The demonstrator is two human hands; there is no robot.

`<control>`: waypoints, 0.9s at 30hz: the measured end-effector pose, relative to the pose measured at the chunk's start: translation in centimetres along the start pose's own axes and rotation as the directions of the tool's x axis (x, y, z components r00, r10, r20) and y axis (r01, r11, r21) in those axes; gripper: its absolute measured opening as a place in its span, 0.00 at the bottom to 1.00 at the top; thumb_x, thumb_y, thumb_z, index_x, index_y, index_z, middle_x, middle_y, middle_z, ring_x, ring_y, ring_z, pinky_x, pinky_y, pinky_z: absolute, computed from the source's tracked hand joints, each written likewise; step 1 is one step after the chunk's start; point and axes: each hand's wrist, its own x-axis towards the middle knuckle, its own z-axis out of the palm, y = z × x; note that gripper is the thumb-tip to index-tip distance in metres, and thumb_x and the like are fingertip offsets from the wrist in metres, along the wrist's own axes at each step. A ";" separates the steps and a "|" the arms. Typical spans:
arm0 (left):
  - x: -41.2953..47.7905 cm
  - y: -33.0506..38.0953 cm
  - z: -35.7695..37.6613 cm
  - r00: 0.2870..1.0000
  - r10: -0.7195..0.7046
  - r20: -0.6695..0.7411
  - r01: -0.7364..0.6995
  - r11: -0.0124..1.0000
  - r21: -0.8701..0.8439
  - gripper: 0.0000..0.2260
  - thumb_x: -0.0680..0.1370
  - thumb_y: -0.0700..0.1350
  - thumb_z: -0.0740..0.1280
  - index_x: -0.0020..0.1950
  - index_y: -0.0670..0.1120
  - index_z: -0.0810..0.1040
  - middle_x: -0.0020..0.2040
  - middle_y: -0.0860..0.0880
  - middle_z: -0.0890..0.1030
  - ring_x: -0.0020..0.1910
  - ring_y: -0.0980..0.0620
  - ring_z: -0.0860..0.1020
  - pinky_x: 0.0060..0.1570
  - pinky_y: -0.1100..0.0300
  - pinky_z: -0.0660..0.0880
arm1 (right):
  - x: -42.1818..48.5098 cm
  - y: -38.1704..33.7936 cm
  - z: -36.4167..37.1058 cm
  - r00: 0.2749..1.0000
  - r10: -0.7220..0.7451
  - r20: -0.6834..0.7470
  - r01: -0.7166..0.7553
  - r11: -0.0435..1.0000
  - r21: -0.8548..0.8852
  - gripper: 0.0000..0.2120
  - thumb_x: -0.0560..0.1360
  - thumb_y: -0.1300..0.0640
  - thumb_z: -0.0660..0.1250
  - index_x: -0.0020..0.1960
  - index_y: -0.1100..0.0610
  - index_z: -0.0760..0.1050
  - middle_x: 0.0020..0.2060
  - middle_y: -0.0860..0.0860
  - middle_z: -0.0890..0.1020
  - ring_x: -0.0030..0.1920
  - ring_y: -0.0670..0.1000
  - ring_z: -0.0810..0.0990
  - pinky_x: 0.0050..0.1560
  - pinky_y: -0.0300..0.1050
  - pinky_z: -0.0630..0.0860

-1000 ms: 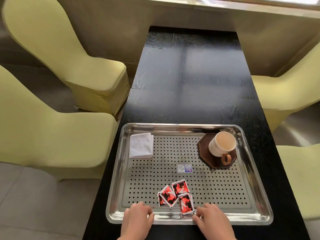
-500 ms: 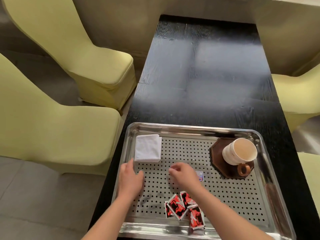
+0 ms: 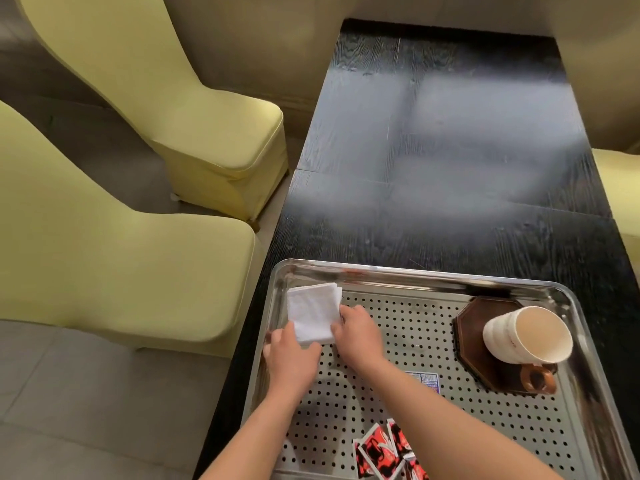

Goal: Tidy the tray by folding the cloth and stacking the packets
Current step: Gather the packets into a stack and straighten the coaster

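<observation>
White folded cloth (image 3: 313, 312) lies in the tray's (image 3: 398, 271) far left corner, left hand (image 3: 292, 355) and right hand (image 3: 358, 332) both pinching its near edge.

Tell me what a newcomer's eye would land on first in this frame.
Both hands, the left hand and the right hand, meet on the white cloth in the far left corner of the metal tray. Next come the red packets scattered at the near edge, and the cup tipped on its dark saucer at right.
</observation>
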 end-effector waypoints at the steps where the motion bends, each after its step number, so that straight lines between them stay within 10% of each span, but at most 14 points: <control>1: 0.1 0.1 0.0 1.000 0.002 0.004 -0.002 1.000 0.010 0.24 0.76 0.46 0.65 0.72 0.49 0.67 0.65 0.45 0.69 0.63 0.46 0.65 0.61 0.54 0.68 | 0.1 0.0 0.1 1.000 0.002 -0.014 -0.002 1.000 0.024 0.06 0.79 0.55 0.61 0.49 0.56 0.75 0.47 0.51 0.74 0.46 0.54 0.76 0.44 0.49 0.73; 16: 0.5 0.8 -0.2 0.995 0.096 -0.026 -0.095 0.995 0.041 0.26 0.78 0.46 0.65 0.76 0.49 0.65 0.77 0.46 0.58 0.75 0.47 0.59 0.73 0.50 0.63 | 0.8 0.0 -0.3 0.992 0.116 0.045 -0.122 0.839 0.531 0.08 0.77 0.58 0.69 0.57 0.52 0.80 0.44 0.49 0.83 0.41 0.51 0.84 0.46 0.52 0.84; 27: 0.0 -0.4 0.0 0.952 0.305 0.028 -0.290 0.868 0.403 0.28 0.79 0.48 0.62 0.78 0.50 0.58 0.80 0.45 0.49 0.80 0.46 0.47 0.76 0.48 0.56 | 1.3 0.5 -0.4 0.999 0.027 0.045 -0.046 0.877 0.479 0.06 0.75 0.55 0.69 0.52 0.50 0.80 0.43 0.53 0.83 0.46 0.59 0.82 0.49 0.61 0.82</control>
